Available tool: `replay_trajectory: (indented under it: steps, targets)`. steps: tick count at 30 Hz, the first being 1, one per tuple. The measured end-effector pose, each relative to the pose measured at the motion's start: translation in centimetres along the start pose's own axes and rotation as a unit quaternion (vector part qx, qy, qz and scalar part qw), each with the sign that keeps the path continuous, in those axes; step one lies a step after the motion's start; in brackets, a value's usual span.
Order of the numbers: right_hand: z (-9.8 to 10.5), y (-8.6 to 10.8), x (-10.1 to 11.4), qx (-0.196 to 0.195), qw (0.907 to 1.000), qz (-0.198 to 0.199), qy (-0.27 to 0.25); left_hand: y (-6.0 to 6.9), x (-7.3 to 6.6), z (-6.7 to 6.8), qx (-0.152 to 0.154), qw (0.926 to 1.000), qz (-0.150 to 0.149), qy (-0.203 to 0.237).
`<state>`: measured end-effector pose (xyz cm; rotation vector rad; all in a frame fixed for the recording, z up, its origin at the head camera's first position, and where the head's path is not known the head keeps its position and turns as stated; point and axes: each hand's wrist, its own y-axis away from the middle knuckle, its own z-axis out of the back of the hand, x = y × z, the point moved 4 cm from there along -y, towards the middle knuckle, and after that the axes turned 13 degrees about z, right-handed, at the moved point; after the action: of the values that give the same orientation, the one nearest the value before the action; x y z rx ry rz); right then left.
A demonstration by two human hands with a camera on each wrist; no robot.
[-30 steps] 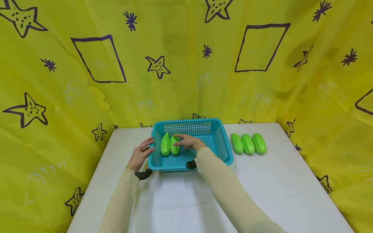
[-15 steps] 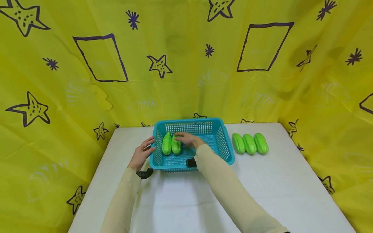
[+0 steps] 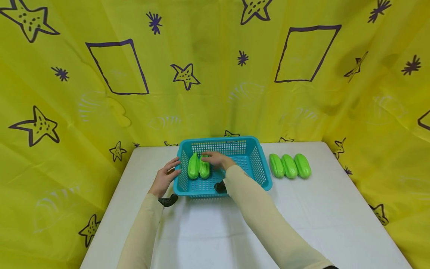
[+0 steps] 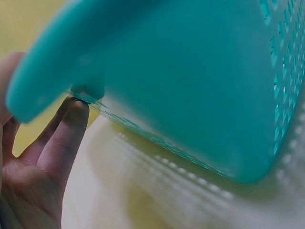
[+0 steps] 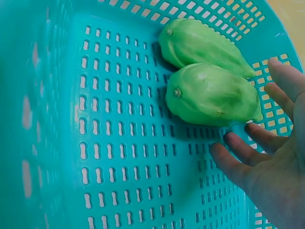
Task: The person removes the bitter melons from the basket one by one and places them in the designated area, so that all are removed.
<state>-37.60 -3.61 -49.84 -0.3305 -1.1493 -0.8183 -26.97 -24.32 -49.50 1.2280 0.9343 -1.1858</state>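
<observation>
Two green, ridged, gourd-shaped vegetables lie side by side at the left inside a blue-green plastic basket (image 3: 235, 192). Of these, the left vegetable (image 3: 193, 166) is against no hand. My right hand (image 3: 216, 160) reaches into the basket, its fingers over the far end of the right vegetable (image 3: 204, 170). In the right wrist view that hand's fingers are spread beside this vegetable (image 5: 212, 95), with a gap visible and nothing held. My left hand (image 3: 162, 181) is at the basket's left wall. The left wrist view shows its fingertips touching the outer wall (image 4: 190, 95) under the rim.
To the right of the basket, three similar green vegetables (image 3: 290, 166) lie in a row on the white table (image 3: 201, 231). A yellow curtain (image 3: 215, 104) with dark star drawings hangs behind and along both sides. Each wrist carries a dark device (image 3: 169, 200).
The right thumb, earlier over the right vegetable, has drawn back towards the other fingers. The left hand stays at the basket wall. The head view has shifted slightly.
</observation>
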Motion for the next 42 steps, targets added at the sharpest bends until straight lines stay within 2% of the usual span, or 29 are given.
replay_trajectory:
  steps: [5, 9, 11, 16, 18, 24, 28, 30, 35, 42]
  targets:
    - [-0.1, -0.4, -0.3, 0.020, 0.9998, -0.001, -0.005, 0.0, -0.1, 0.1, -0.001, 1.0000, -0.002, -0.006]
    - [0.0, -1.3, -1.4, 0.033, 0.9994, -0.012, -0.002, 0.0, 0.0, 0.0, 0.001, 1.0000, -0.003, -0.006]
    - [0.0, -2.2, -2.4, 0.045, 0.9989, -0.003, 0.012, -0.1, 0.1, 0.1, 0.000, 1.0000, -0.005, -0.005]
    - [-0.3, -1.9, -2.0, 0.060, 0.9979, -0.022, 0.009, -1.2, 1.6, 0.3, -0.012, 0.9999, -0.004, -0.005]
    - [-0.5, -0.9, -0.7, 0.056, 0.9976, -0.041, -0.004, -1.7, 2.2, 0.4, -0.016, 0.9998, -0.003, -0.007]
    - [-0.8, 0.1, 0.5, 0.054, 0.9976, -0.042, -0.013, -2.0, 2.6, 0.5, -0.017, 0.9997, -0.008, -0.015]
    - [-0.8, 0.1, 0.0, 0.037, 0.9987, -0.033, 0.010, -0.9, 1.0, 0.2, -0.009, 0.9998, -0.002, -0.018]
    - [-0.7, 0.0, -0.5, 0.025, 0.9989, -0.032, 0.022, -0.8, 0.9, 0.1, -0.006, 0.9999, 0.003, -0.014]
    - [-0.4, 0.0, -1.2, -0.004, 0.9987, -0.045, 0.023, -1.8, 2.5, 0.5, -0.013, 0.9999, 0.006, -0.009]
    - [0.0, 0.2, -1.2, -0.019, 0.9980, -0.059, 0.013, -1.9, 2.6, 0.7, -0.016, 0.9997, -0.003, -0.019]
